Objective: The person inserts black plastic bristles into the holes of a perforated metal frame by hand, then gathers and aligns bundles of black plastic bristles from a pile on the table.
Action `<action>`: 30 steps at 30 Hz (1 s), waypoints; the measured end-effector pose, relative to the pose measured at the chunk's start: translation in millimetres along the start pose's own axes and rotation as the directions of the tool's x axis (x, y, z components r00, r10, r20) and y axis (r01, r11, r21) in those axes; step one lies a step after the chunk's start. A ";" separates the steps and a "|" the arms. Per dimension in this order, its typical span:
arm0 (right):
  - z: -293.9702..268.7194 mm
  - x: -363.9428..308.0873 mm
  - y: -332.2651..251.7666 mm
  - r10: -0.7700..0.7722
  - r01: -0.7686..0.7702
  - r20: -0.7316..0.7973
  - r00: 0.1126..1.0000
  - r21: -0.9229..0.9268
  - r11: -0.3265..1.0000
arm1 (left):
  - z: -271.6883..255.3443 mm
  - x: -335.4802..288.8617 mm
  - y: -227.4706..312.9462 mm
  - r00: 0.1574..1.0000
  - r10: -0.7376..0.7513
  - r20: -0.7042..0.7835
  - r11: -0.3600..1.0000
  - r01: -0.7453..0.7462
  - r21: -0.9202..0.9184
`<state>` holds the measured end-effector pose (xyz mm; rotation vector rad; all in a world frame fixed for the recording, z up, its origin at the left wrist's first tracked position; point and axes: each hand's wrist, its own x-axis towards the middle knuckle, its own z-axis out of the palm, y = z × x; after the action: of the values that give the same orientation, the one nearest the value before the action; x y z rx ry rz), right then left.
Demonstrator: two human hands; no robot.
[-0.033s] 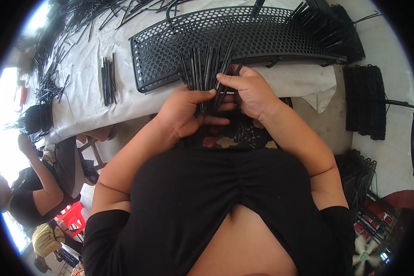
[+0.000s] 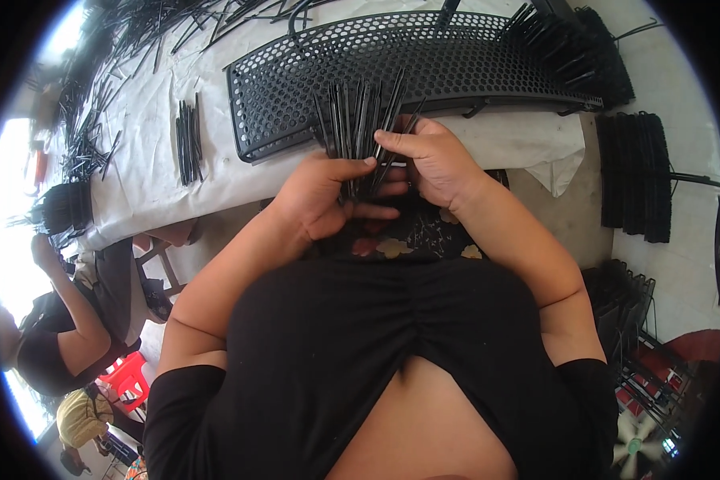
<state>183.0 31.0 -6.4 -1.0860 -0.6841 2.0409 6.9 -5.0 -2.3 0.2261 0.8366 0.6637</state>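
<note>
A fanned bunch of thin black sticks [image 2: 350,120] stands upright between my hands, in front of a black perforated rack. My left hand [image 2: 316,188] is wrapped round the lower part of the bunch, thumb across the front and fingers behind. At the bunch's right side, my right hand [image 2: 436,156] pinches some of the sticks between thumb and fingers. One stick there leans out to the right. The lower ends are partly hidden by my fingers.
The black perforated rack [image 2: 360,52] lies across the pale-covered table [image 2: 148,180], with dark bundles [image 2: 568,52] at its right end. A small row of sticks [image 2: 188,140] lies left of it. Loose sticks [image 2: 96,120] heap farther left, near another person's arm [image 2: 72,300]. Black bundles [image 2: 636,176] stand at right.
The outermost stick at my right hand has shifted slightly to the left, and my right thumb has moved a little with it. My left hand keeps its place.
</note>
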 end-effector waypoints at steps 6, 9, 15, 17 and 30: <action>-5.2 2.5 -4.5 0.053 -0.036 0.106 0.993 -0.158 0.987 | -2.5 -0.6 -1.3 0.998 -0.008 0.069 1.000 0.008 0.001; -5.9 10.1 -1.0 0.041 -0.037 0.040 0.998 -0.095 0.995 | -4.3 1.5 0.7 0.995 -0.032 0.090 0.999 0.034 -0.015; 9.2 7.2 -5.1 0.090 -0.089 0.037 0.995 -0.022 0.996 | -12.3 -2.7 0.4 0.980 -0.052 0.190 0.993 0.071 -0.097; 7.1 11.3 -2.8 0.116 -0.115 0.083 0.990 -0.016 0.993 | -14.3 -1.5 1.1 0.975 -0.058 0.214 0.991 0.083 -0.109; 6.6 14.9 2.5 0.076 -0.077 0.038 0.996 0.022 0.997 | -16.9 -0.6 1.5 0.994 -0.032 0.104 0.997 0.038 -0.061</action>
<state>170.7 40.4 -11.9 -1.0779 -0.6440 2.1339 -6.7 -5.4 -12.4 0.1871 0.7179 0.6391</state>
